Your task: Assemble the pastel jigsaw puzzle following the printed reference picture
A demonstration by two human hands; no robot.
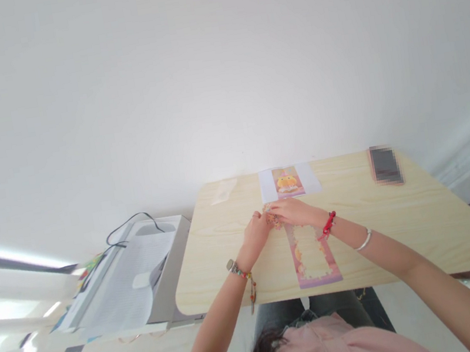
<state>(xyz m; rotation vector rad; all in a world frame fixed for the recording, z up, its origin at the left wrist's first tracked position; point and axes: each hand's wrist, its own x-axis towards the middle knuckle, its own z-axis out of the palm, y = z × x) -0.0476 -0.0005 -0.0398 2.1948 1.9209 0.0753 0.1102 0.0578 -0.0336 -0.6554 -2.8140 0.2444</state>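
A long pink strip (313, 256) with a pale cut-out middle lies lengthwise on the light wooden table (426, 229). At its far end my left hand (256, 233) and my right hand (295, 211) meet, fingers pinched together on a small speckled piece (272, 217); what it is I cannot make out. My left wrist carries a beaded band, my right wrist a red cord and a silver bangle. Just beyond the hands lies a white sheet (311, 179) bearing a pink card with a yellow figure (288, 182).
A phone (385, 165) rests at the far right of the table, and a small clear wrapper (224, 191) at the far left. A white machine with a black cable (142, 268) stands left of the table. A white wall rises behind.
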